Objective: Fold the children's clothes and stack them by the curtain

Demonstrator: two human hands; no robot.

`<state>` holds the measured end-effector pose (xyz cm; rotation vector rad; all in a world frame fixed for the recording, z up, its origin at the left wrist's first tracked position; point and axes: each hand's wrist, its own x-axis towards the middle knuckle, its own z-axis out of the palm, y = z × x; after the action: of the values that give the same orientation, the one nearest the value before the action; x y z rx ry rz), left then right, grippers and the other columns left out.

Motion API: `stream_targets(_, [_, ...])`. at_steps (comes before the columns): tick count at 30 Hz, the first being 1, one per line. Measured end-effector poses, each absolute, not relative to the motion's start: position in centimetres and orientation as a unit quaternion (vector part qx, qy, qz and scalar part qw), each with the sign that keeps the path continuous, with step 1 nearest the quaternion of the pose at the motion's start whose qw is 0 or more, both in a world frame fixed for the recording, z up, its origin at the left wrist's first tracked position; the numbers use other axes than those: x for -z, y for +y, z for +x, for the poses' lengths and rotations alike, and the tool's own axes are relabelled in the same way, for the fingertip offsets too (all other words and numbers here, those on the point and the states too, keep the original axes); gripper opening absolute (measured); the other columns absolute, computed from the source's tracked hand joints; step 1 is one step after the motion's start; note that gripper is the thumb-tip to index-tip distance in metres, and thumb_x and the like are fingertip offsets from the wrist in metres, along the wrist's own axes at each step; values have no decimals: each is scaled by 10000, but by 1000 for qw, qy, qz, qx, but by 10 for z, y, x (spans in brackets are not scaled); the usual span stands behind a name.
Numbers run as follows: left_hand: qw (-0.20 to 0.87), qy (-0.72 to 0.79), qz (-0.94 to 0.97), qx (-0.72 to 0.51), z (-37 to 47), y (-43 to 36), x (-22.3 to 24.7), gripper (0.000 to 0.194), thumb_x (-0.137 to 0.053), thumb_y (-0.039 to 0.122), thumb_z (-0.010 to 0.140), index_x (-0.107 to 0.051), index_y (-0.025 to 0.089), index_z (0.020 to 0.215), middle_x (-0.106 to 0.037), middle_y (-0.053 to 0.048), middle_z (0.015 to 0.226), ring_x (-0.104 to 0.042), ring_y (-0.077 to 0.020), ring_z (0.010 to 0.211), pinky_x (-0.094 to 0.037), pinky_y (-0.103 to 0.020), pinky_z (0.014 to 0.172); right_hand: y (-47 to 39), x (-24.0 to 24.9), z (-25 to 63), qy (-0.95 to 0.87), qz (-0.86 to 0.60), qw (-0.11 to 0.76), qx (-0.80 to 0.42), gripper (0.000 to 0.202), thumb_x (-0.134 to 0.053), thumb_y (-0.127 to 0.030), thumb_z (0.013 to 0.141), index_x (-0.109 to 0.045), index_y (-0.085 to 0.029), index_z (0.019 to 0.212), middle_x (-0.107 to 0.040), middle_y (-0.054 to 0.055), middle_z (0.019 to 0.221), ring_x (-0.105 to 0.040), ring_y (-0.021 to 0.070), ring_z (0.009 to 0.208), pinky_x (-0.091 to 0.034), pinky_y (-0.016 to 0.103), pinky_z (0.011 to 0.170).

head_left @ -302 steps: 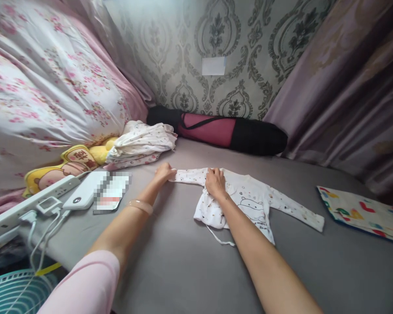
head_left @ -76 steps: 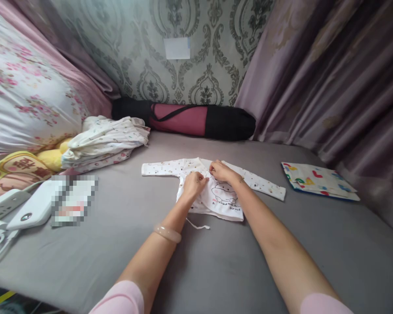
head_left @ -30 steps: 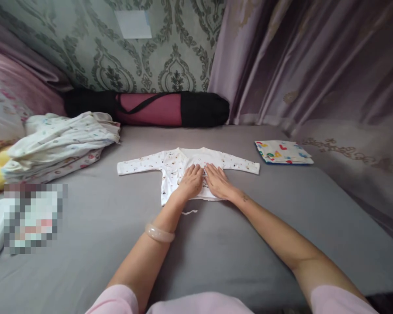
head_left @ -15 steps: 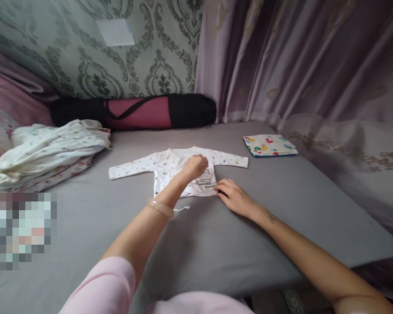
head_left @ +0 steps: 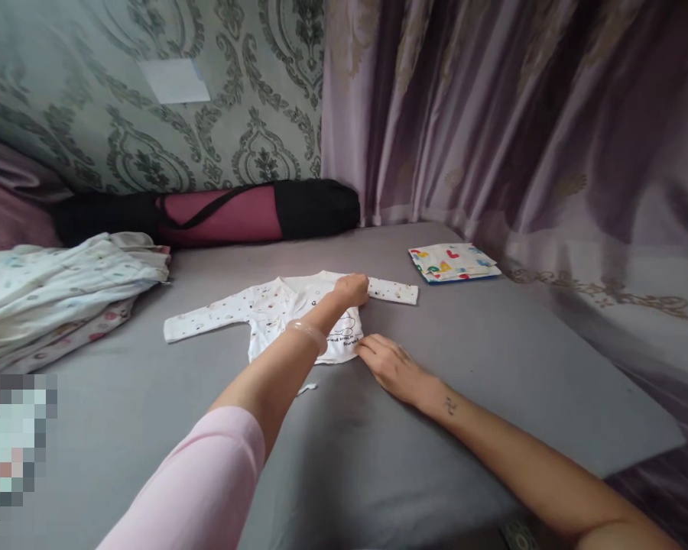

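Note:
A small white baby shirt (head_left: 267,307) with a speckled print lies spread out, sleeves stretched to both sides and a drawing with lettering on its front. My left hand (head_left: 352,290) reaches across it, fingers closed on the cloth where the right-side sleeve meets the body. At the lower right corner of the hem, the fingertips of my right hand (head_left: 391,368) pinch the fabric. My left forearm, with a pale bangle (head_left: 306,333) on it, hides part of the front. A thin white tie (head_left: 307,389) sticks out below the hem.
The shirt rests on a grey sheet (head_left: 493,382). A folded cloth with colourful prints (head_left: 454,262) lies at the back right. Piled white printed cloths (head_left: 63,279) are at the left. A black and maroon long bag (head_left: 223,218) lies along the wall, beside purple curtains (head_left: 413,114).
My left hand has moved right and slightly away from me, from above the shirt's front to its right-side sleeve joint. My right hand stays at the hem corner. The view has shifted right.

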<state>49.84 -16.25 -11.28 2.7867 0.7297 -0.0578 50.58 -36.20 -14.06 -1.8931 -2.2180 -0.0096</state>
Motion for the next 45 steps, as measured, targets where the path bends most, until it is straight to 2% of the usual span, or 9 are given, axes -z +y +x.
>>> stream_targets(12, [208,314,925,-43,501,-155,132,246,-559,295,823,-713,176,973,-723,-88,953,-653,-207,915,-491,-257,786,-365,106,488,-778,-628,13,-12,206,-432,-70,898,-608,-176,901,-635,86,942,-566,204,909,-441,323,827])
stream_targets(15, [234,265,933,-60,484,-156,127,247,-513,316,867,-701,175,946,-716,-58,905,-645,-177,858,-489,-249,784,-351,99,494,-738,-669,63,-62,216,-431,-139,903,-640,-188,880,-670,79,904,-604,201,877,-444,308,812])
stream_targets(18, [195,255,942,-100,446,-159,128,298,-381,217,910,-659,149,990,-693,-94,965,-640,-190,905,-492,-288,820,-319,104,502,-661,-729,160,-73,335,-328,-113,919,-634,-162,1047,-682,104,1014,-616,203,984,-442,302,872])
stream_targets(23, [74,288,950,-97,365,-179,151,423,-442,311,916,-488,114,1288,-452,-199,1428,-358,-305,1377,-307,-461,1108,-268,138,496,-624,-763,151,-77,513,-305,-276,974,-397,-14,1405,-350,209,1507,-295,274,1405,-252,393,1129])
stream_targets(26, [86,281,954,-55,337,-188,160,558,-365,420,959,-347,102,1417,-310,-195,1531,-209,-307,1450,-190,-509,1160,-262,157,488,-620,-774,105,-71,660,-267,-442,987,-291,4,1473,-216,204,1566,-158,311,1453,-121,458,1172])
stream_targets(29, [108,214,969,-62,319,-188,154,569,-328,433,973,-311,110,1441,-300,-176,1541,-218,-264,1450,-217,-450,1165,-267,162,487,-627,-773,81,-55,684,-229,-481,987,-273,-19,1490,-204,184,1573,-151,292,1458,-91,456,1179])
stream_targets(35, [61,466,863,-187,267,-182,134,332,-407,373,938,-601,151,1090,-598,-156,1132,-535,-276,1103,-412,-419,987,-281,147,475,-706,-700,79,-66,663,-190,-495,991,-235,-94,1518,-126,145,1596,-61,269,1473,-76,497,1178])
stream_targets(39, [140,558,808,-131,232,-186,141,351,-532,497,844,-658,175,787,-574,-115,965,-527,-280,992,-437,-424,914,-289,150,463,-766,-633,65,-93,626,-181,-489,998,-241,-154,1524,-158,111,1597,-78,261,1472,-94,500,1179])
stream_targets(45, [194,546,800,-157,217,-191,154,262,-587,415,800,-664,187,695,-566,-88,1030,-507,-261,1014,-434,-407,905,-291,146,462,-773,-626,51,-91,615,-239,-495,992,-282,-167,1511,-194,125,1587,-112,283,1467,-113,531,1170])
